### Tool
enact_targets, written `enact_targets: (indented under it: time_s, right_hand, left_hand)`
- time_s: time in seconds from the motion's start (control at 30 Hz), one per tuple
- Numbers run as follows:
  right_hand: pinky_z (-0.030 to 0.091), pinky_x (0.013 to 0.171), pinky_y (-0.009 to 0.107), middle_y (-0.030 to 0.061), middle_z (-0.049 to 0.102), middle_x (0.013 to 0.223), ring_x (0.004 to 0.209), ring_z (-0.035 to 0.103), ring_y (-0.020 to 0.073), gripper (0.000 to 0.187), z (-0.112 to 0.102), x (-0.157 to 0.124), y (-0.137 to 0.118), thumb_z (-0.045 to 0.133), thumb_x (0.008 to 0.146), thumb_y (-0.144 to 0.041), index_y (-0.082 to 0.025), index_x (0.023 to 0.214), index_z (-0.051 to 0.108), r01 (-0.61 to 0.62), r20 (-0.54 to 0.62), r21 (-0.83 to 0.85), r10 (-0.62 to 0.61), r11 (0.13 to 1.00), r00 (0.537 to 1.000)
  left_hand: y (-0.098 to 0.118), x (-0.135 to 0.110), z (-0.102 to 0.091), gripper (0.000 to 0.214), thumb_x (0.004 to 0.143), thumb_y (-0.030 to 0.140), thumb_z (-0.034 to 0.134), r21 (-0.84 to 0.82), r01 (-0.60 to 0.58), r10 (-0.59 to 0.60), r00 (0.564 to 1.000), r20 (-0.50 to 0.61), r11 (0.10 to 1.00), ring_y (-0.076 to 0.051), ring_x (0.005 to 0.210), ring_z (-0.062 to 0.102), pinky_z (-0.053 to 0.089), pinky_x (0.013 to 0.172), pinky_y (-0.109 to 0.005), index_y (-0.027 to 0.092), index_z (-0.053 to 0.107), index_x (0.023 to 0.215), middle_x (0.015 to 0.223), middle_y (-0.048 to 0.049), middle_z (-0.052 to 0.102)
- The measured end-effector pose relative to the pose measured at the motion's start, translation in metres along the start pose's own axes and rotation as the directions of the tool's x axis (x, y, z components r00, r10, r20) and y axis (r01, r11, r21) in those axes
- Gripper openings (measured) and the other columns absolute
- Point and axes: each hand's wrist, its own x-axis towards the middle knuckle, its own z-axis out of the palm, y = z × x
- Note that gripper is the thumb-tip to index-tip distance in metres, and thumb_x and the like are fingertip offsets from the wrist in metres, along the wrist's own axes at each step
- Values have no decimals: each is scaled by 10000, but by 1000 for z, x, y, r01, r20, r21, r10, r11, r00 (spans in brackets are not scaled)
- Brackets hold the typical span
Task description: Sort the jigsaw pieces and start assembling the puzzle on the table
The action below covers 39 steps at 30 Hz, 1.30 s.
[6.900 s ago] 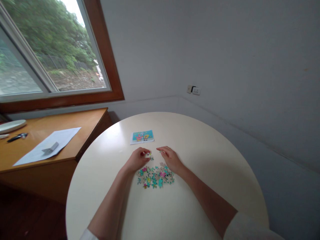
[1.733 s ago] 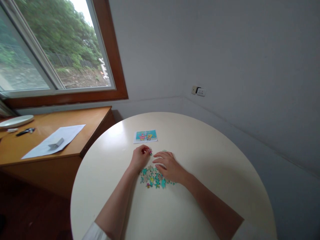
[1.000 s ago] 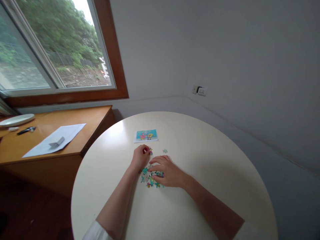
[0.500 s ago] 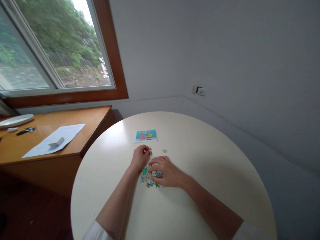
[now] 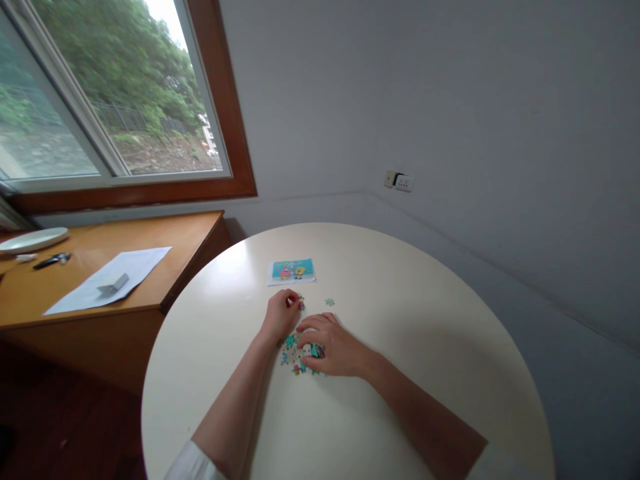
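Note:
A small heap of loose jigsaw pieces (image 5: 296, 357), teal, pink and yellow, lies on the round cream table (image 5: 425, 320). My right hand (image 5: 334, 347) rests over the heap with curled fingers touching a teal piece. My left hand (image 5: 280, 315) sits just beyond the heap, fingers pinched on a small joined cluster of pieces (image 5: 301, 304). One lone pale green piece (image 5: 329, 302) lies to the right of that cluster. A small reference picture (image 5: 292, 271) of the puzzle lies flat farther back.
To the left stands a wooden desk (image 5: 165, 250) with a white sheet (image 5: 107, 280), a grey object on it, a black pen (image 5: 49, 261) and a white plate (image 5: 33, 240). A window is above it. A wall socket (image 5: 399, 181) is on the far wall.
My right hand has drawn back from the far side of the table onto the heap and curled its fingers on a piece. The left hand has kept its pinch on the cluster.

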Motion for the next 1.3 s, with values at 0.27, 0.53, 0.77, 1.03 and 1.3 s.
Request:
enact_targets:
  time_s: [0.27, 0.53, 0.77, 1.03, 1.3]
  right_hand:
    - [362, 881, 344, 28, 661, 939, 941, 579, 165, 59, 2, 2, 0, 589, 759, -179, -203, 733, 636, -24, -66, -5, 24, 1000, 998]
    - [385, 852, 342, 41, 676, 911, 919, 595, 168, 128, 2, 3, 5, 521, 797, -125, -182, 724, 609, -85, -130, 19, 87, 996, 988]
    - [411, 783, 310, 36, 684, 808, 795, 615, 154, 137, 0, 3, 17, 511, 807, -176, -181, 702, 600, -147, -267, 78, 163, 986, 950]
    - [431, 551, 238, 22, 630, 613, 546, 553, 129, 262, -7, -2, 54, 436, 819, -331, -160, 709, 601, -410, -429, 325, 519, 852, 739]
    - [343, 509, 234, 4, 567, 551, 512, 479, 129, 268, -10, -8, 68, 432, 809, -320, -186, 616, 562, -601, -427, 87, 575, 795, 698]
  left_hand:
    - [1, 0, -1, 79, 673, 174, 544, -10, 0, 0, 1000, 10, 1000, -110, 592, 503, 408, 588, -228, 156, 619, 690, 661, -5, 603]
    - [-2, 1, 0, 76, 684, 189, 546, -17, -5, 5, 1000, 8, 1000, -112, 584, 500, 401, 573, -226, 165, 617, 686, 653, -3, 603]
    - [3, 1, -2, 101, 693, 159, 516, -8, 0, 0, 1000, 6, 1000, -107, 580, 496, 392, 578, -221, 158, 614, 673, 651, -8, 607]
    - [0, 2, -1, 138, 707, 142, 487, -5, -5, 6, 1000, 21, 1000, -117, 604, 512, 395, 591, -228, 161, 622, 692, 651, -14, 609]
    - [5, 0, -4, 136, 713, 137, 494, -10, 6, -6, 1000, 28, 1000, -123, 607, 517, 401, 595, -232, 160, 626, 690, 645, -15, 611]
